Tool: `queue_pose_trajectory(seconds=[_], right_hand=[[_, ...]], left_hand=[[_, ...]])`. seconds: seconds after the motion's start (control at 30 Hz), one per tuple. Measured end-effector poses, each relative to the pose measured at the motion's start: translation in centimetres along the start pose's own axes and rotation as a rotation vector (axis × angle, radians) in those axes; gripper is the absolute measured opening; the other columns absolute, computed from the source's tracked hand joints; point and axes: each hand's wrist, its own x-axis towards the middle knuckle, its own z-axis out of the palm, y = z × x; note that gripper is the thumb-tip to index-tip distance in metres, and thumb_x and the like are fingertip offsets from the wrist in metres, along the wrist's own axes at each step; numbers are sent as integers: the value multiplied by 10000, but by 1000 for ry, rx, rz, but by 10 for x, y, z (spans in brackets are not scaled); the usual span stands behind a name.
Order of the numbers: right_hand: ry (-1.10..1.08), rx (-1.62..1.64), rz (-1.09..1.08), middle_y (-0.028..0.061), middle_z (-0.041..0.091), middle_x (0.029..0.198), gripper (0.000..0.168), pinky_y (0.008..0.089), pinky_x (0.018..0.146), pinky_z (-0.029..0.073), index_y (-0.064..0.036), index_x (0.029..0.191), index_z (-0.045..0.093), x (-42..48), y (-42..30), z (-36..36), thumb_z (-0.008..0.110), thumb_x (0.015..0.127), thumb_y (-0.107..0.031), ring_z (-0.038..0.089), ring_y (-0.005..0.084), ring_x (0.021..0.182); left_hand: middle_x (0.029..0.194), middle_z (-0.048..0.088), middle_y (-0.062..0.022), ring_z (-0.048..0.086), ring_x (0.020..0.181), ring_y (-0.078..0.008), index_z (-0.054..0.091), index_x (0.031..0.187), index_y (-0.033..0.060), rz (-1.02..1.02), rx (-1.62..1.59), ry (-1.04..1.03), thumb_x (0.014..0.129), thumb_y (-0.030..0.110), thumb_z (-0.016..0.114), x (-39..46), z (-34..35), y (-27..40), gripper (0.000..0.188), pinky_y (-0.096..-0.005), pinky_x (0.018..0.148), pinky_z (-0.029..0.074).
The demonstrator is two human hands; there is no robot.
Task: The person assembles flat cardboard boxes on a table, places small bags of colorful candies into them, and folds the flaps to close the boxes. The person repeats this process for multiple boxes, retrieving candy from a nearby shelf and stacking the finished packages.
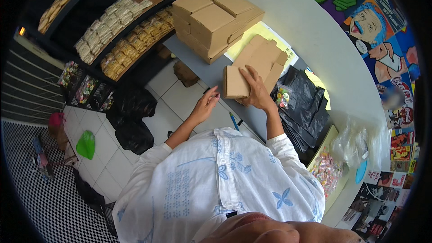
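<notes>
Just above the front edge of the grey table [199, 64] is a partly folded cardboard box [253, 54], its long flap raised and pointing away from me. My right hand [254, 89] grips the near end, fingers spread over the folded part and thumb underneath. To the left of the box, my left hand [206, 105] is apart from it and holds nothing, with its fingers partly spread. A block of stacked closed cardboard boxes [212, 23] stands farther back. Beneath the raised flap, a yellow printed sheet [248, 42] shows on the table.
Black plastic bags [303, 104] lie right of the box, with a small candy packet [282, 95] on top. A blue pen [234, 120] is near the table edge. Shelves of packaged snacks [131, 47] stand left. Several wrapped candies [325, 172] fill a tray; black bags [133, 135] sit on the floor.
</notes>
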Motion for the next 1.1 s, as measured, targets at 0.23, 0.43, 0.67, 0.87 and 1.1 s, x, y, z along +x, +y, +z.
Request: queue_pose_trajectory(seconds=[0.23,0.43,0.67,0.87,1.1], right_hand=[[-112,103,-135,198,256,1549,1115,483,1127,357,-163,1510,343,4,-49,31,879,535,-91,344,446,1366],[-143,287,-196,234,249,1509,1110,486,1154,302,-162,1497,368,19,-60,31,898,523,-176,278,445,1398],[105,338,-258,217,269,1483,963,507,1118,337,-153,1442,469,80,-93,-26,867,570,-243,299,422,1384],[520,101,-269,266,260,1473,875,513,1088,376,-122,1408,490,194,-94,-48,827,639,-365,331,429,1358],[517,-74,-53,279,281,1483,848,507,1078,376,-110,1412,469,297,-89,-17,771,721,-497,376,477,1324]], left_hand=[[1520,328,-133,545,1214,-235,112,1581,160,-77,-235,98,1012,284,516,-23,-5,49,709,-358,829,570],[1542,323,-88,553,1194,-202,99,1585,190,-104,-365,100,1015,277,506,-36,-32,50,706,-332,793,573],[1414,479,-125,590,1111,-204,175,1575,148,66,-411,60,1043,299,461,-37,-56,75,622,-356,924,496],[1312,565,-115,607,1074,-196,408,1457,76,-4,-181,190,1049,219,446,-55,-58,67,434,-318,913,490],[1282,588,-102,621,1066,-186,505,1375,65,-23,-152,313,1041,175,451,-84,-77,51,356,-312,914,485]])
